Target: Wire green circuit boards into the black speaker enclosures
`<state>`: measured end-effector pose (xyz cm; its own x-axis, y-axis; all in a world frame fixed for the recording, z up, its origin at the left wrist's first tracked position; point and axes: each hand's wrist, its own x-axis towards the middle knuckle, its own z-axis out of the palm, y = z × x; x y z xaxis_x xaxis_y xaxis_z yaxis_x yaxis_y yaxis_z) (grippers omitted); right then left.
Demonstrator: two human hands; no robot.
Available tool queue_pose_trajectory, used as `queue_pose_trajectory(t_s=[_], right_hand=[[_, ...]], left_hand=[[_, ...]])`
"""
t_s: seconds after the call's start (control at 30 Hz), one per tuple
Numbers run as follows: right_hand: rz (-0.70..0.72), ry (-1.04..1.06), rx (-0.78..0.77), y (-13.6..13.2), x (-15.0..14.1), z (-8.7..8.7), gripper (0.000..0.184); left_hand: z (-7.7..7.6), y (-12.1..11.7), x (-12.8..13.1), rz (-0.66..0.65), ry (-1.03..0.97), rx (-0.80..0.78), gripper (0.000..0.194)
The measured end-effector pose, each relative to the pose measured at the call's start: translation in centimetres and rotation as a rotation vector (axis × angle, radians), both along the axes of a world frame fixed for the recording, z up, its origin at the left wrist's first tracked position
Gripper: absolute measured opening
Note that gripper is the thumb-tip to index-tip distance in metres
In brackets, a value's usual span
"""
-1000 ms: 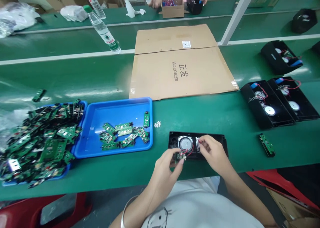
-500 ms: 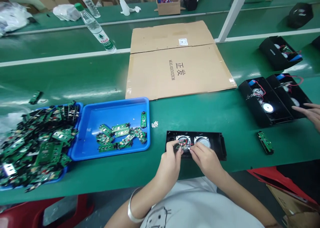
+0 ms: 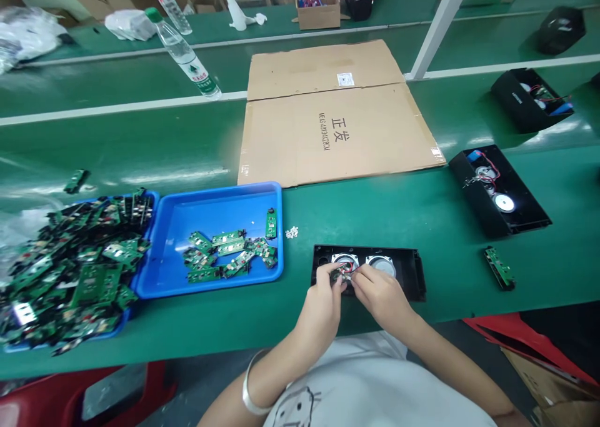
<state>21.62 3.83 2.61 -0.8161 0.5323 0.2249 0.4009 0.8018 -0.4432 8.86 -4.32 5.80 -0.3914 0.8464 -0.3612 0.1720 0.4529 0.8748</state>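
Observation:
A black speaker housing (image 3: 407, 271) with two round silver drivers lies open at the near edge of the green bench. My left hand (image 3: 323, 305) pinches a small green circuit board (image 3: 338, 276) with red wires over the left driver. My right hand (image 3: 382, 296) is closed on the same board and wires from the right. Both hands meet above the housing. A blue tray (image 3: 187, 224) to the left holds several green boards.
A second blue tray (image 3: 70, 264) heaped with boards sits far left. Flat cardboard (image 3: 337, 120) lies behind. Two more open black housings (image 3: 499, 189) (image 3: 529, 99) and a loose board (image 3: 499, 267) are at right. A water bottle (image 3: 182, 45) leans at the back. Small white bits (image 3: 292, 232) lie by the tray.
One black housing at the right is gone, and another person's hand that reached in there has withdrawn. My two hands moved closer together over the left driver, still on the small board.

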Motion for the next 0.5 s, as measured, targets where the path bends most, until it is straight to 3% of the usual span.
queue_pose_trajectory(t_s=[0.1, 0.23, 0.5], right_hand=[[-0.034, 0.017, -0.029, -0.3, -0.1, -0.2, 0.034], [-0.072, 0.030, -0.059, -0.6, -0.1, -0.2, 0.034], [-0.165, 0.069, 0.067, -1.8, -0.4, -0.8, 0.036]], left_hand=[[0.2, 0.0, 0.0, -0.026, 0.051, -0.027, 0.024], [0.2, 0.1, -0.1, -0.001, -0.028, 0.000, 0.024], [-0.5, -0.4, 0.1, -0.004, -0.031, 0.078, 0.023]])
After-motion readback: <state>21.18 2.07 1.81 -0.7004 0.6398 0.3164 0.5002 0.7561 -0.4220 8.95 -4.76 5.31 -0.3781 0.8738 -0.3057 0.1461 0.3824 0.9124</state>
